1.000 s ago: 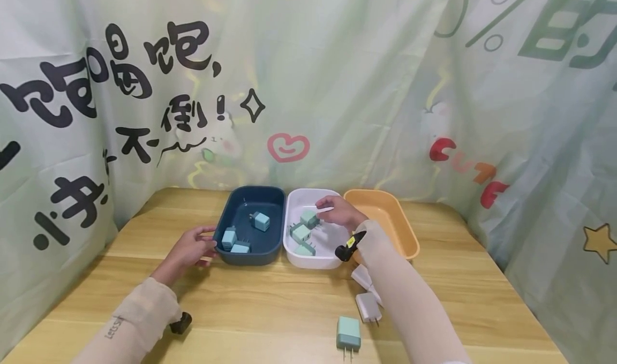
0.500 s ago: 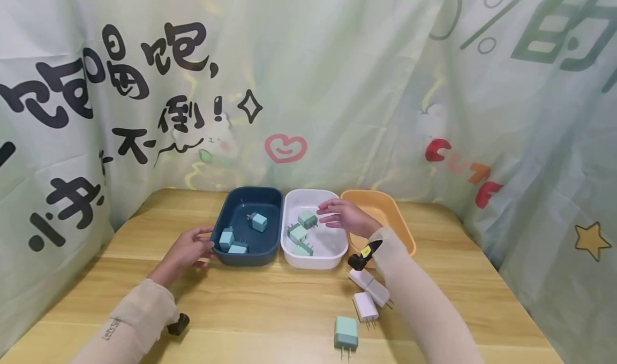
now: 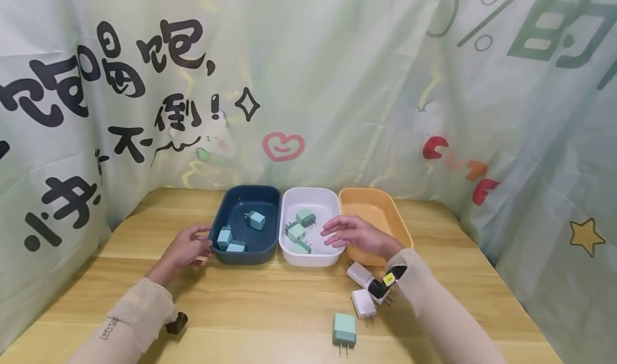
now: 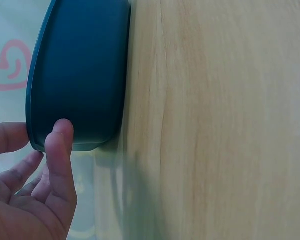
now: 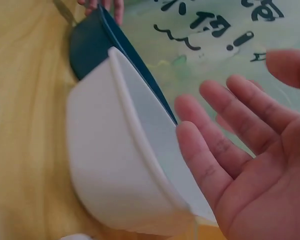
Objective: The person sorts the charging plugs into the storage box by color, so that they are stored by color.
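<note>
We saw the left hand (image 3: 187,246) at the outer left side of the navy bin (image 3: 246,259), its fingers well apart and slightly bent, the tips touching the rim without being wrapped round it. Our right hand (image 3: 359,234) hung above the right edge of the white bin (image 3: 310,259), palm turned inward, its fingers loosely extended and holding nothing.

In the navy bin we had three light blue chargers (image 3: 257,221): two close together in the near left corner, and one near the middle with its prongs pointing left. Three mint chargers (image 3: 296,232) lay bunched on the left side of the white bin. Beside that stood the orange bin (image 3: 404,230), partly behind our right hand.

On the worktop (image 3: 265,310), in front of the orange bin, we counted three white chargers (image 3: 363,303), one partly covered by the black camera (image 3: 381,286) on our right wrist. Nearer to us lay a larger green charger (image 3: 344,329), its prongs pointing our way. A printed curtain (image 3: 337,85) hung behind the bins.
</note>
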A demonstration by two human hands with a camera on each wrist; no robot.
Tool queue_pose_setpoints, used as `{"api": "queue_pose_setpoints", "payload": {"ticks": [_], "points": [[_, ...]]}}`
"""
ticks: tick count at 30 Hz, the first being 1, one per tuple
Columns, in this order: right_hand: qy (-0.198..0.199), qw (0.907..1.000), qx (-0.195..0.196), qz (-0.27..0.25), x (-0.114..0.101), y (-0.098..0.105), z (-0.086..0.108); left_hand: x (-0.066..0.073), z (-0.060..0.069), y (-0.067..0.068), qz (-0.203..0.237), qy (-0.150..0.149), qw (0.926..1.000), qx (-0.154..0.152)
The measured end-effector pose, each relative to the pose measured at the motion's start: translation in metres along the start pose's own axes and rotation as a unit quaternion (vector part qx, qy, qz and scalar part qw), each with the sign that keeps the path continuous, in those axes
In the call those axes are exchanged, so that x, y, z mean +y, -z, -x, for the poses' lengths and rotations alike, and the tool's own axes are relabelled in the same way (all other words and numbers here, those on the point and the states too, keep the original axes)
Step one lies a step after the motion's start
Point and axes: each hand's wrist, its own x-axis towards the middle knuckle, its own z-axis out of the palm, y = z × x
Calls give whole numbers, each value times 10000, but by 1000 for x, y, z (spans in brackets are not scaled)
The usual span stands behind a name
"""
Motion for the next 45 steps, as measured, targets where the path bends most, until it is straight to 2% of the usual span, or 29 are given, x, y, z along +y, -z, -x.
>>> {"api": "queue_pose_setpoints", "payload": {"ticks": [3, 9, 15, 21, 26, 31, 37, 40, 45], "points": [[96, 9986, -455, 252, 2, -3, 9, 2, 0, 1, -20, -22, 10000, -7], [229, 9892, -1249, 729, 11, -9, 24, 4, 0, 1, -67, 29, 10000, 42], [-226, 9820, -1838, 381, 25, -16, 38, 4, 1, 0, -117, 87, 9999, 44], [-456, 9679, -2461, 214, 39, -23, 43, 3, 1, 0, -118, 65, 9999, 47], [-600, 9567, -2843, 203, 42, -27, 43, 3, 1, 0, -123, 14, 9999, 33], [-1020, 9490, -2918, 619, 37, -35, 42, 2, 1, 0, -106, 20, 9999, 39], [-1383, 9430, -2658, 1452, 31, -48, 39, 4, 2, -1, -145, 69, 9999, 57], [-1525, 9427, -2507, 1586, 29, -51, 38, 5, 3, -1, -170, 98, 9998, 68], [-1460, 9458, -2223, 1865, 28, -56, 39, 5, 3, -1, -173, 113, 9998, 67]]}}
